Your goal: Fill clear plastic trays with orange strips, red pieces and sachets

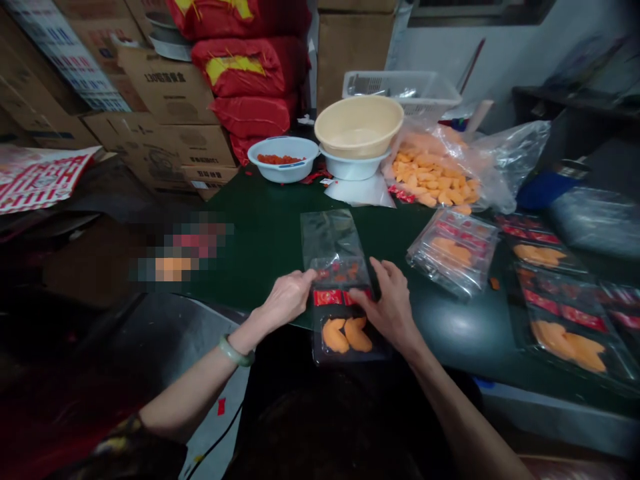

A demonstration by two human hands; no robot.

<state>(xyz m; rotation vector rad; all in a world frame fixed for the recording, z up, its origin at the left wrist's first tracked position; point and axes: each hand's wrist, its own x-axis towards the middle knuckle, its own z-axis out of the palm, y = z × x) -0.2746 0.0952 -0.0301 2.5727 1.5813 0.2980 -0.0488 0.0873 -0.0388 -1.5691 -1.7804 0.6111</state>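
A black tray (320,350) holding two orange pieces (347,335) and red sachets (327,297) lies at the near edge of the dark green table (265,233). Its far end sits inside the mouth of a clear plastic bag (330,237). My left hand (287,300) pinches the bag's left edge beside the tray, fingers closed. My right hand (393,303) rests on the tray's right side, fingers curled over the bag's edge.
Packed trays (454,250) in clear bags lie to the right, more (560,293) further right. A bag of loose orange pieces (435,177), a beige bowl (359,125) on a white bowl, and a white bowl of red bits (283,159) stand behind. Boxes and red sacks (245,73) beyond.
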